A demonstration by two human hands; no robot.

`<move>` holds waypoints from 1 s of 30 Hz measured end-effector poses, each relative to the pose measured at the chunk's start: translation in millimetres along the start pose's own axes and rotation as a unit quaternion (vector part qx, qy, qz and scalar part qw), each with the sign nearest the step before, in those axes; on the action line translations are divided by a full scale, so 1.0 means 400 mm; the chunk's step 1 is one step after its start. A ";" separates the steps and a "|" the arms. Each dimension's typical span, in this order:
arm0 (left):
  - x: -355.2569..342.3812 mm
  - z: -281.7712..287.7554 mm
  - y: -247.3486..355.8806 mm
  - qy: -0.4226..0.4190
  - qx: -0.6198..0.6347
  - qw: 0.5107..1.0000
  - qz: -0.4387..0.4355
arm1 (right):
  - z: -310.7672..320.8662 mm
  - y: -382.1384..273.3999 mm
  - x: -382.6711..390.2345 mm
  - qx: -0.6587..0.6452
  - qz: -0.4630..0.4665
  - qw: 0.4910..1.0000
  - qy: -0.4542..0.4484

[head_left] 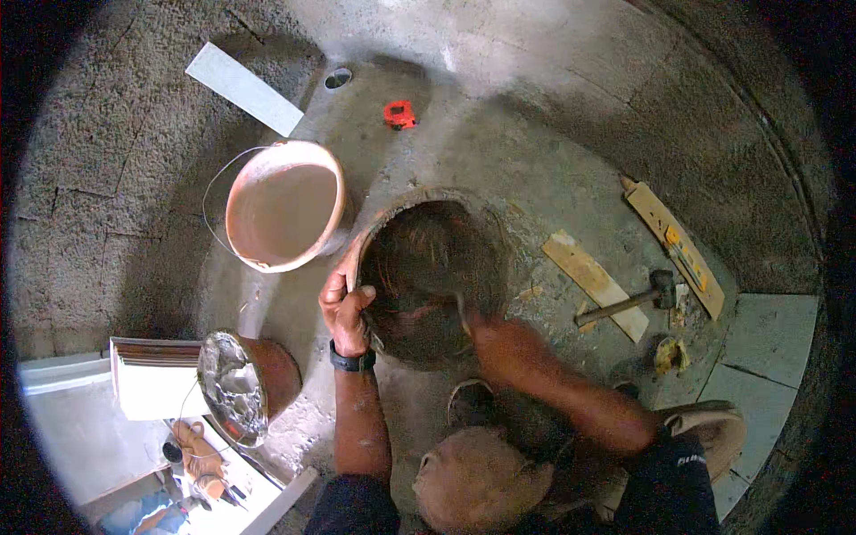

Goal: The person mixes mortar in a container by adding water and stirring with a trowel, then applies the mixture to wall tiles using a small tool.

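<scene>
In the middle of the floor a dark, dirty bucket [428,352] is tilted with its mouth facing me, its inside in deep shadow. My left hand [346,308] is closed around the bucket's left rim, with the thumb over the edge. Over the right side of the bucket's mouth is my right hand [499,348], blurred and closed like a fist. Beside its fingers shows a thin, pale, curved strip, perhaps part of a tool, but its kind cannot be made out.
A pale bucket [334,214] of murky water stands at the left, above a smaller bucket [234,383] of whitish paste. White tiles [152,392] are stacked nearby. On the right lie a hammer [624,303], tile strips [597,281] and a yellow cutter [685,259]. A red object [399,114] lies farther back.
</scene>
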State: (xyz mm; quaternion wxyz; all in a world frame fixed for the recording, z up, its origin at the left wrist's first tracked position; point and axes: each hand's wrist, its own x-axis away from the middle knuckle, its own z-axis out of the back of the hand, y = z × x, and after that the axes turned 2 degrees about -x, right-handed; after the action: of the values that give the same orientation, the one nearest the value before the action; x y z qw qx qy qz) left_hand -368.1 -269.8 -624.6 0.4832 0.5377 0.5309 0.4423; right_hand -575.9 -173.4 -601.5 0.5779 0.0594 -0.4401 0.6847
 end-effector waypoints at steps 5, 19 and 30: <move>-0.006 0.013 -0.002 -0.012 0.009 1.000 0.001 | -0.021 -0.029 -0.012 -0.010 -0.032 0.998 0.048; -0.017 -0.004 0.023 -0.043 -0.067 0.997 -0.010 | -0.032 -0.010 0.039 0.084 0.023 0.996 0.006; 0.004 -0.026 0.013 -0.036 -0.044 0.997 -0.048 | -0.061 0.035 0.024 0.008 -0.051 0.996 0.077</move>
State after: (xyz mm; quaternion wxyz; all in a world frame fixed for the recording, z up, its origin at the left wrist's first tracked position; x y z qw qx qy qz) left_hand -377.7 -267.3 -618.3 0.5455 0.5059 0.5182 0.4218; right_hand -580.5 -149.0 -618.0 0.6438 0.0330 -0.3852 0.6604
